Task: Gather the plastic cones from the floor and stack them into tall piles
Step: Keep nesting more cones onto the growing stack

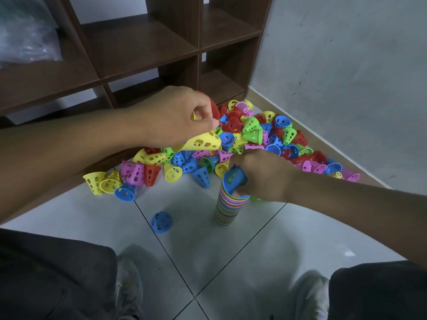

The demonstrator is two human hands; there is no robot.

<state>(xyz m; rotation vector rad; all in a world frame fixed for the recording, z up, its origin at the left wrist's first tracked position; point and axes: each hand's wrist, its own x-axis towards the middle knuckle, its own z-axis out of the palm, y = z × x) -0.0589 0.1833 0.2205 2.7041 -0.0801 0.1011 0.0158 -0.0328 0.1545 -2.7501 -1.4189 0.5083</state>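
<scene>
A heap of loose plastic cones [254,137] in several colours lies on the tiled floor in the corner. A tall striped stack of cones [227,209] stands in front of it, topped by a blue cone [233,179]. My right hand [261,176] grips that blue cone at the top of the stack. Above the heap, my left hand [175,116] pinches a yellow cone [203,142] that lies tilted on its side in the air. A single blue cone [161,221] sits apart on the floor, left of the stack.
A dark wooden shelf unit [161,42] stands behind the heap, with a plastic bag [27,33] on its left shelf. A grey wall [346,77] closes the right side. My knees and shoes [312,294] are at the bottom, on the tiled floor [208,245].
</scene>
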